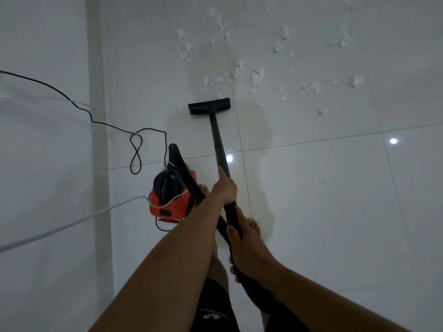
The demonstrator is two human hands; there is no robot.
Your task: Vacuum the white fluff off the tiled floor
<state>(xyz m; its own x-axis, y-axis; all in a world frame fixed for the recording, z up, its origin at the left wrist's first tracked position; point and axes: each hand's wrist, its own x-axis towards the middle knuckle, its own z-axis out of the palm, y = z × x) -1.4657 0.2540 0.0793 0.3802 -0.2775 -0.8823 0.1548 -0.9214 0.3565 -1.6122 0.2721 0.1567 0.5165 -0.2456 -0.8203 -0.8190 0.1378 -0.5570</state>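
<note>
While your left hand (pixel 225 188) curls its fingers tight round the black wand (pixel 219 140), your right hand (pixel 242 244) grips the handle end just below. The wand runs forward to the floor head (pixel 209 106), which lies flat on the tiled floor (pixel 335 192) just short of the white fluff (pixel 256 76) scattered beyond. The red vacuum (pixel 171 198) sits beside your feet.

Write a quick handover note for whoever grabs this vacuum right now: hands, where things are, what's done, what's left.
Left hand grips the long black vacuum wand higher up; right hand grips it lower. Flat black floor head rests on the white tiled floor, just short of the scattered white fluff. Red canister vacuum stands left of the wand. Nothing visibly cleared; all fluff remains.
</note>
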